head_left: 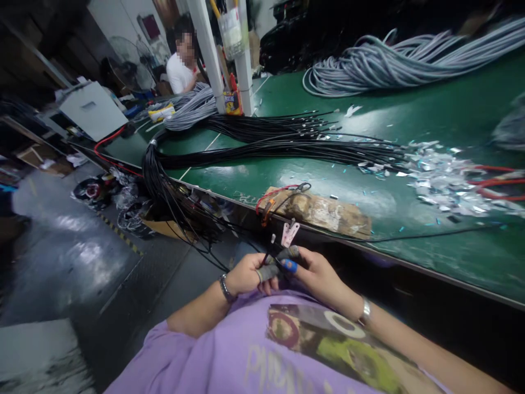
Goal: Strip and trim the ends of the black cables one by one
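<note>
Close to my body, just off the table's front edge, my left hand is closed around a thin black cable whose pale tip sticks up. Beside it, my right hand pinches the same black cable; finger covers and blue tape wrap some fingertips. The fingers partly hide where the cable runs between the hands. Just above them a pink clip hangs at the table edge. A worn wooden block lies behind it, with an orange clamp at its left end.
Long black cable bundles lie across the green table and droop over its left edge. Scraps of foil pile up at right. Grey cable coils rest at the back. A person sits beyond a white post.
</note>
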`<action>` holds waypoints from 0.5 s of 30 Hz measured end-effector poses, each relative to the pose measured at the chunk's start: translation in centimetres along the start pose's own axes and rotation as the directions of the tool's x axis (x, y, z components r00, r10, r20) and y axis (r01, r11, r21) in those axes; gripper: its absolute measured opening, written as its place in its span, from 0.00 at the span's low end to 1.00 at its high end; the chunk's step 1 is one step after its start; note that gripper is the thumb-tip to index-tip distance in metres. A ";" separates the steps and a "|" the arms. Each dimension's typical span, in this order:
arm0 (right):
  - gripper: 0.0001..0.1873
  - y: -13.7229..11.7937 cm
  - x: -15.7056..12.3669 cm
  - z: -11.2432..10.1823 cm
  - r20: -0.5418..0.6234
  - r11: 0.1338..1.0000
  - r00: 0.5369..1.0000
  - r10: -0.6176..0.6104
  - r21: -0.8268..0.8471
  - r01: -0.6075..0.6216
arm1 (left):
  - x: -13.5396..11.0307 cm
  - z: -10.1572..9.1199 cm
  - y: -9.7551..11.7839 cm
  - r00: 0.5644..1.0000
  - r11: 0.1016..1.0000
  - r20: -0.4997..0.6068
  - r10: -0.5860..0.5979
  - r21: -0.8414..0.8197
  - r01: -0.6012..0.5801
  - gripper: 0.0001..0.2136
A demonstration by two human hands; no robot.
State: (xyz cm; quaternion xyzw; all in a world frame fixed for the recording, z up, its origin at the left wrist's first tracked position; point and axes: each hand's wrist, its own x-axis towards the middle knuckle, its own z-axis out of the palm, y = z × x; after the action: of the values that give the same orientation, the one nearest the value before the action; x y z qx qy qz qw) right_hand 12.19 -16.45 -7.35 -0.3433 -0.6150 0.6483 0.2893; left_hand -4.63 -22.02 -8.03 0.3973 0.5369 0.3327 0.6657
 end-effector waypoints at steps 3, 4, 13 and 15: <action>0.16 0.0 -0.1 0.1 -0.029 0.999 0.999 -0.030 -0.028 0.029 | 0.0 -0.1 0.2 1.000 1.000 0.014 0.016 -0.027 -0.016 0.26; 0.16 0.0 -0.2 0.2 -0.038 0.999 0.999 -0.036 -0.031 0.035 | 0.0 -0.1 0.2 0.999 0.999 -0.010 0.036 -0.036 -0.036 0.26; 0.15 0.1 -0.1 0.3 -0.049 0.999 0.998 -0.045 0.005 0.046 | 0.4 0.6 -0.6 0.996 0.973 -0.077 0.055 -0.221 -0.071 0.25; 0.15 0.4 0.1 0.3 -0.029 0.999 0.999 -0.038 0.003 0.038 | 0.7 0.4 -1.0 0.998 0.949 -0.052 0.046 -0.309 -0.059 0.26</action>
State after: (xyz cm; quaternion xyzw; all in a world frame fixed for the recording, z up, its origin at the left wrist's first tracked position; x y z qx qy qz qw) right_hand 11.92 -16.63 -7.76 -0.3405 -0.6161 0.6385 0.3111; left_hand -4.13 -21.92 -9.15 0.2945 0.4816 0.4392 0.6989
